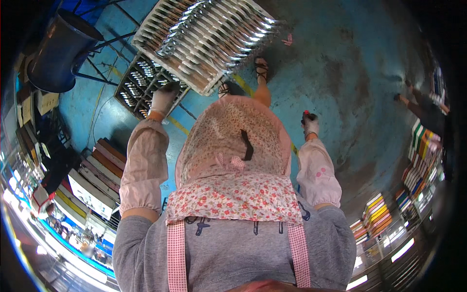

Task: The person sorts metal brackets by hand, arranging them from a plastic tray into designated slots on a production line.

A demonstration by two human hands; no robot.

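A pale rectangular tray (194, 78) with rows of long shiny metal pieces (209, 34) is in front of me, tilted in view. Beneath its left corner sits a dark divided crate (127, 101) that holds more shiny metal pieces. My left hand (164, 99), in a whitish glove with dark fingers, reaches to the crate beside the tray's near edge. Its fingertips blend into the dark there, so its grip is hidden. My right hand (310, 125), gloved and dark at the fingers, hangs at my right side, curled. A small red spot (306, 112) shows at its fingertips, too small to name.
At the far left stands a dark blue drum (63, 51) near thin metal legs. Stacked long boards (99, 168) lie left of me, with colourful stacks (377, 214) to the right. Another person's legs (423, 109) show at the right edge. The blue floor (335, 82) is stained.
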